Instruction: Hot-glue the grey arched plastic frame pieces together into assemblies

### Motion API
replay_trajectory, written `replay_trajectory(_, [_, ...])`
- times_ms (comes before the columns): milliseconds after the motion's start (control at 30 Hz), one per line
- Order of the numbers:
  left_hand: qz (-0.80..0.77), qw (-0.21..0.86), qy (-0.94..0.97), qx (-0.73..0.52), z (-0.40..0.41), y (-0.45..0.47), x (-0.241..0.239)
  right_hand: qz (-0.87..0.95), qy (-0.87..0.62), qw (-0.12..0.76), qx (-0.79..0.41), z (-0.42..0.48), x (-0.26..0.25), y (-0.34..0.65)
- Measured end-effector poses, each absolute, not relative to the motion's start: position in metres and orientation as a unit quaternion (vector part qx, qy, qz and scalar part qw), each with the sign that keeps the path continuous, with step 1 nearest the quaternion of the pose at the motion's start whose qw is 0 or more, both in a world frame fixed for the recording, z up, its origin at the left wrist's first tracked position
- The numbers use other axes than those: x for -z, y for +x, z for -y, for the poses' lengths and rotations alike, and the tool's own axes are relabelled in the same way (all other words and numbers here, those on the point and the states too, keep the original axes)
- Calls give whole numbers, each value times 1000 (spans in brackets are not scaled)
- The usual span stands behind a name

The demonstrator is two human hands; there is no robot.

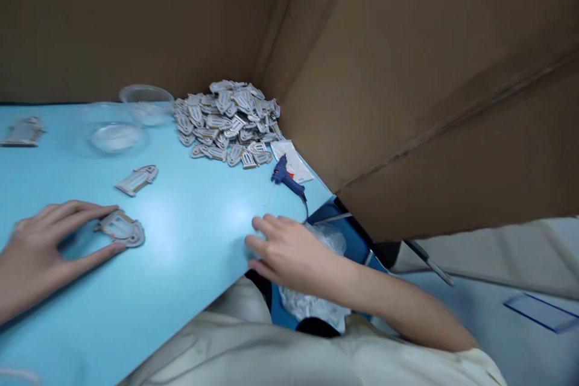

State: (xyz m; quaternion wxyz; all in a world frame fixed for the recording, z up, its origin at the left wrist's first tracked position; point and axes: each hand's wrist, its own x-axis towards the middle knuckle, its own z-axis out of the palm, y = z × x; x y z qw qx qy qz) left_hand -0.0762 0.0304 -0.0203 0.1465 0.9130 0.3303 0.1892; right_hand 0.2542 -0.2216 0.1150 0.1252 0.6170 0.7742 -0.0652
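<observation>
My left hand (40, 250) lies on the light blue table (190, 241) at the left, its thumb and fingers pinching the edges of a small grey arch-shaped piece (121, 228). My right hand (284, 253) rests at the table's near right edge with the fingers stretched out and slightly apart, holding nothing that I can see. Just behind it is a crumpled clear plastic bag (323, 235). A second arch-shaped piece (137, 179) lies loose a little beyond my left hand.
A heap of several arch-shaped pieces (228, 122) sits at the table's far right. A blue glue gun (286, 178) lies near a white card (294, 160). Two clear plastic bowls (118, 134) (145, 102) stand further back. Cardboard walls (407, 72) enclose the table.
</observation>
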Motion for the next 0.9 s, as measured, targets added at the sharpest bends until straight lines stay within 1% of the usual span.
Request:
replay_trajectory(100, [-319,180,906,-212,-22,-71,11,-745,665,10,-61,172,-85,304])
replay_trajectory(167, [-327,189,898,-224,-17,-68,9,-722,682,-57,-101,124,-67,338])
replay_trajectory(233, [-335,190,893,-232,-14,-67,11,-718,680,-96,-116,74,-53,361])
replay_trajectory(367, [-332,193,892,-237,-14,-69,20,-746,647,-94,-125,-6,-41,368])
replay_trajectory(500, [-322,200,896,-234,-15,-71,28,-769,624,-72,-122,-49,-34,347])
replay_trajectory(700, [-317,210,894,-237,-13,-69,29,-784,611,-46,-101,-62,-22,318])
replay_trajectory(767, [-316,212,893,-240,-12,-69,29,-790,604,-57,-89,-60,-19,314])
replay_trajectory(900, [-326,217,890,-232,-11,-68,28,-800,586,-109,-69,-53,-20,309])
